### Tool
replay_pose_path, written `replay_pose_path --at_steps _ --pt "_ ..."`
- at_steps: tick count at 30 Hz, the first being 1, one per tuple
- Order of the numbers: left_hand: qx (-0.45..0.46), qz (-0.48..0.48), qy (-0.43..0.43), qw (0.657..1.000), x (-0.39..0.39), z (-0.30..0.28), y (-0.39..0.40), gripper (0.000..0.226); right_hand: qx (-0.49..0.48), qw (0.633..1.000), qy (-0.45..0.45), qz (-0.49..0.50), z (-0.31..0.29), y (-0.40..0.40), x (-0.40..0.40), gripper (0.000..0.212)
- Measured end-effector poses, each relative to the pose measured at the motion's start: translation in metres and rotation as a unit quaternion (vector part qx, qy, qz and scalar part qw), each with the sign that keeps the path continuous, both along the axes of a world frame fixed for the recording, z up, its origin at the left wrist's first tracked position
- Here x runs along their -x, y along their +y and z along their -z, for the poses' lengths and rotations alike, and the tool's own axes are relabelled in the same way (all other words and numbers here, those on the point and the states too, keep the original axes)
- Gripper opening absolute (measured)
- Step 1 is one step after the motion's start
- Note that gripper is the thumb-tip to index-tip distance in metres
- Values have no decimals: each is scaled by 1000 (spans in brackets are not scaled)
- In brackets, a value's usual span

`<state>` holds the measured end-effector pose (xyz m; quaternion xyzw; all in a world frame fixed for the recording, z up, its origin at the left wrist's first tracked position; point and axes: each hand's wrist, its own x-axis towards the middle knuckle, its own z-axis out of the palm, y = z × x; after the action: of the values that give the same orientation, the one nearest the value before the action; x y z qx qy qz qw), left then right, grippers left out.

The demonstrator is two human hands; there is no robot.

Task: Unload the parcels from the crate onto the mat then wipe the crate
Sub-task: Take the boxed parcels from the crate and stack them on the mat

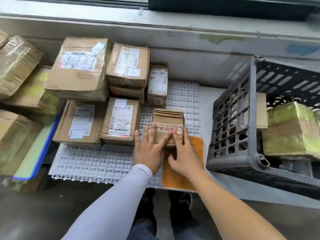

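A white grid mat [93, 161] lies on the floor with several taped cardboard parcels stacked on its left and back. A small brown parcel [168, 118] with red print sits on the mat's right side. My left hand [149, 149] rests flat against that parcel's near left face, fingers straight. My right hand [183, 153] presses its near right edge with straight fingers. To the right stands the dark plastic crate [232, 129], tilted, holding a green-taped parcel [290, 129] and a brown one [261, 111].
An orange cloth [174, 177] lies under my right hand at the mat's right edge. More parcels [15, 64] pile up at far left beside a blue-rimmed tray [41, 153]. A grey ledge [173, 30] runs along the back. My shoes [180, 208] stand below the mat.
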<state>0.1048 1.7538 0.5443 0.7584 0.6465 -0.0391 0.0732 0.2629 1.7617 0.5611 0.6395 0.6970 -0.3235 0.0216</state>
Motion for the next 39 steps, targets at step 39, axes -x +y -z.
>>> replay_pose_path --at_steps 39 --pt "122 -29 -90 988 2 -41 108 73 9 997 59 48 -40 99 11 70"
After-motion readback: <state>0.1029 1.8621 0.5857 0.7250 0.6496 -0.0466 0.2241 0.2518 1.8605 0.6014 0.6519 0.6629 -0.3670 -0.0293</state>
